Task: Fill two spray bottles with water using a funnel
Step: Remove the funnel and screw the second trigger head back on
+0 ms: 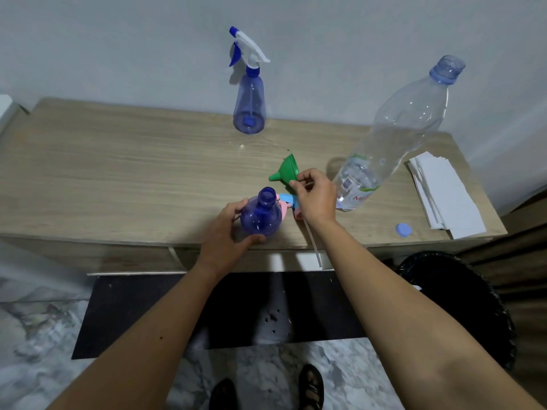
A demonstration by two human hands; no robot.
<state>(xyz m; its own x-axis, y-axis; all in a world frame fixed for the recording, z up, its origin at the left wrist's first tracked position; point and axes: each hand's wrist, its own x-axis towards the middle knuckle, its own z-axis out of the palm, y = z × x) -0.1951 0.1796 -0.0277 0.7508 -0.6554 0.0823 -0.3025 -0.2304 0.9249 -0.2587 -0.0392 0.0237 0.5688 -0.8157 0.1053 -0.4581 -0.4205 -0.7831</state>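
Brightness: dim, even indoor light with a cool bluish cast on the wall (355, 39).
Source: not visible; light seems to fall from above and the near side.
Shadows: soft ones behind the far spray bottle (250, 108) on the wall, and a faint one left of the water bottle (396, 134) on the bench (118, 161); the space under the bench is nearly black.
Glare: small highlights on the water bottle's clear plastic; none blown out.
Distortion: wide-angle bending; the bench edges curve and the water bottle leans right.
Sharpness: soft overall, with smeared detail on the marbled floor (38, 335) and the near forearms.
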